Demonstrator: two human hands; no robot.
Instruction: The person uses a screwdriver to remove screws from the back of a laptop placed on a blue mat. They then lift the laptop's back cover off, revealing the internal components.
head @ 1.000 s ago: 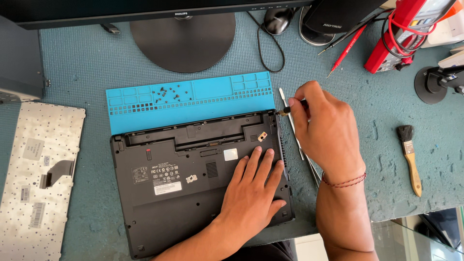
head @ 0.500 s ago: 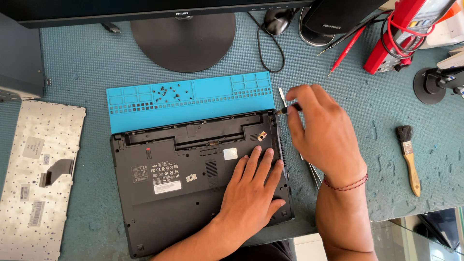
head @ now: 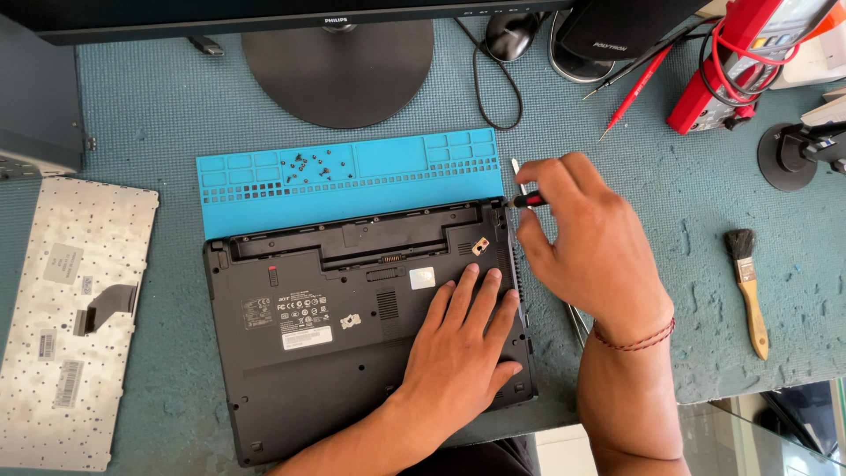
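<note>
Hands working at an upturned laptop [head: 352,335]
Left hand [head: 463,339] is pressing flat, fingers spread; right hand [head: 586,242] is pinching a screwdriver [head: 527,200] beside the blue tray [head: 388,181]; a brush [head: 749,286] is lying well apart.

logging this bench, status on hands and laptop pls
Left hand flat on upturned laptop. Right hand pinching small tool at its top right corner. Nothing blocking.
</note>
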